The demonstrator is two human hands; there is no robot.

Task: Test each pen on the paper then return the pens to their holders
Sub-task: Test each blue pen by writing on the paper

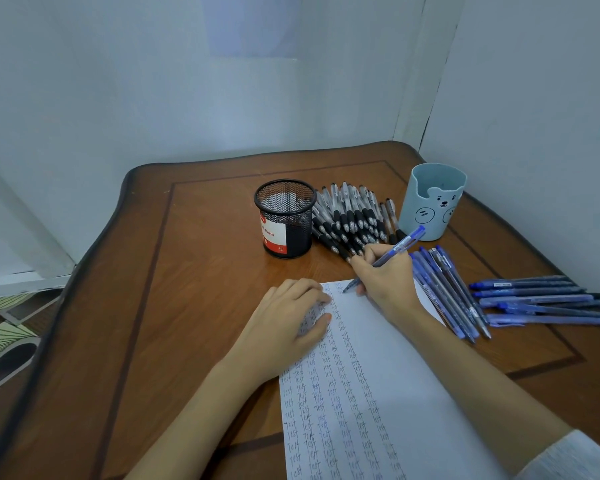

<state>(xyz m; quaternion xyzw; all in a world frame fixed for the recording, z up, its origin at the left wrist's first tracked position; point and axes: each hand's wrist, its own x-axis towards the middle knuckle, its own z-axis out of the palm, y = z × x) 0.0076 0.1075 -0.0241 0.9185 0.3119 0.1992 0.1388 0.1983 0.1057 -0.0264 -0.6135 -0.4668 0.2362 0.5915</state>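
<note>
My right hand [387, 275] grips a blue pen [400, 245], its tip touching the top of the white paper [406, 382]. Columns of the handwritten word "test" fill the sheet's left half. My left hand [288, 323] lies flat on the paper's upper left part, fingers spread. A black mesh holder [285, 218] stands behind the sheet. Beside it lies a heap of black-grip pens [352, 220]. A light blue bear holder [435, 200] stands at the back right. Blue pens lie in two groups: one [447, 292] beside my right wrist, another [541, 299] further right.
The brown wooden table [194, 271] sits in a corner, with a wall behind and another on the right. The table's left edge drops to a patterned floor [4, 341].
</note>
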